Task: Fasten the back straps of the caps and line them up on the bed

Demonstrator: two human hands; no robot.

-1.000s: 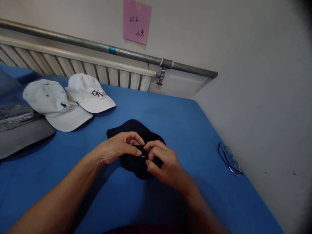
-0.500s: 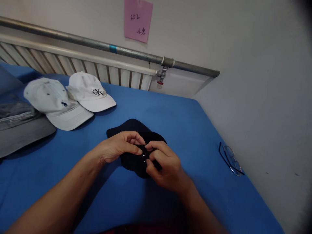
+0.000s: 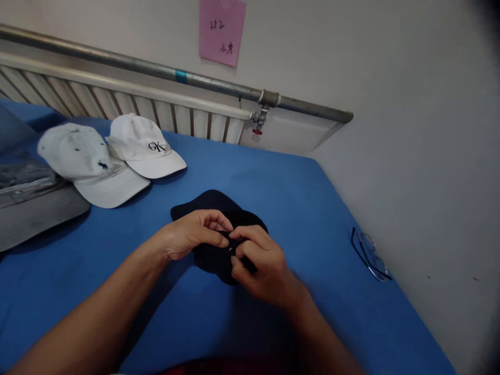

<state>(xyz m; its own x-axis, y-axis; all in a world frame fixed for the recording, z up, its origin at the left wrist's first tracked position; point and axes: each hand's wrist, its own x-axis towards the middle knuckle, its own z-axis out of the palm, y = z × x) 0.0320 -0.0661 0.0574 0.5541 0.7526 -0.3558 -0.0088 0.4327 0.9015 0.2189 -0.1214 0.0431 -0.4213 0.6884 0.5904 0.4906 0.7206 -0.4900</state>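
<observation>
A black baseball cap (image 3: 213, 260) lies on the blue-covered surface in front of me, its brim (image 3: 209, 200) pointing away to the upper left. My left hand (image 3: 197, 232) is closed on the cap's strap area, thumb and fingers pinching the dark fabric. From the right side, my right hand (image 3: 260, 260) pinches the same area, fingertips close to the left thumb. A small shiny metal piece, perhaps the strap buckle, shows between the two hands. Fingers and dark fabric hide its details.
To the left sit a white CK cap (image 3: 138, 143), an off-white cap (image 3: 84, 156) with a small horse logo, and a grey cap (image 3: 42, 213). Eyeglasses (image 3: 373, 258) rest near the right edge. Behind the blue surface (image 3: 273, 177) are a radiator (image 3: 164, 112) and a metal pipe (image 3: 219, 86).
My right hand has shifted slightly left, toward the left thumb, and covers more of the shiny metal piece. The left hand and the cap have hardly moved.
</observation>
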